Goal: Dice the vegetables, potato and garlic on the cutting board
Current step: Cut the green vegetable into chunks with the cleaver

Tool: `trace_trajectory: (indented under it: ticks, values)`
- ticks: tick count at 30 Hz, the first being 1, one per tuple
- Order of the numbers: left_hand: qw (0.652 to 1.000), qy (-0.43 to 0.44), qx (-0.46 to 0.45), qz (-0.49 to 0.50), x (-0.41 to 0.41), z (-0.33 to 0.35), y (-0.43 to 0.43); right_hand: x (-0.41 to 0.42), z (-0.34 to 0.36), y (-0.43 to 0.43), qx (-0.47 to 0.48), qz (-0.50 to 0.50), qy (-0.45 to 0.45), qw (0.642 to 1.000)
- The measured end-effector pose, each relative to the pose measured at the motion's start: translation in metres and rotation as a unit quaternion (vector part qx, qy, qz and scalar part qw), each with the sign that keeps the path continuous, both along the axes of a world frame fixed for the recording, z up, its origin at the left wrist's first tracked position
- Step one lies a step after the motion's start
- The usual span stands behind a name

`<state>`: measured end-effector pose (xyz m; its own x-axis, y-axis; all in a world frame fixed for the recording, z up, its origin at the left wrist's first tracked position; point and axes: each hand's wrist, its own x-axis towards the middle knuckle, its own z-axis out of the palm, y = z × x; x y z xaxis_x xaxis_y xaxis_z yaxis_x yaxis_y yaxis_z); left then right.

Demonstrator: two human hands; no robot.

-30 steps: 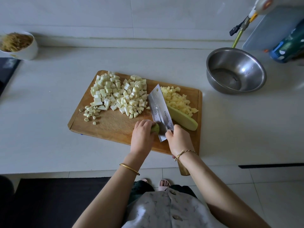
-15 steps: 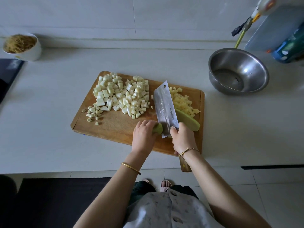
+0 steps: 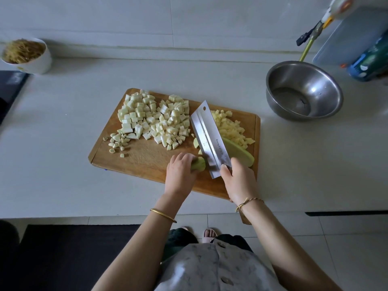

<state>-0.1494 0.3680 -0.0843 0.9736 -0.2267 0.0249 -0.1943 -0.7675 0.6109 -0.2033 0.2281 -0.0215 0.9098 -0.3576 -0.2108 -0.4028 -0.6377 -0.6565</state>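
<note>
Gold bangle [image 3: 163,215], grey buttoned top [image 3: 210,269] (faintly patterned)

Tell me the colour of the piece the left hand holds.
The piece is pale green, best seen in head view.

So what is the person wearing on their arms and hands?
Both forearms are bare, with no sleeves in view and no gloves. The left hand has a plain, smooth gold bangle round its wrist. The right hand has a thin gold-coloured cord bracelet at its wrist, tied with a small knot. No rings show on the fingers that can be seen.
</note>
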Motion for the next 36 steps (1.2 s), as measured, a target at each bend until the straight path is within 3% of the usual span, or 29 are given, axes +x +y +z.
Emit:
trace_trajectory:
  ticks: [14,27,36]
  values:
    - [0.993,-0.002,-0.028,0.119,-0.027,-0.002,-0.012,0.004,0.004,-0.014,-0.098,0.126,-0.017,0.987]
    - [0.967,-0.065,-0.02,0.246,-0.046,-0.006,-0.055,0.036,0.021,-0.048,-0.204,0.344,0.003,0.916]
    - [0.969,-0.087,0.015,0.23,-0.055,-0.005,-0.054,0.038,0.019,-0.054,-0.196,0.395,-0.002,0.897]
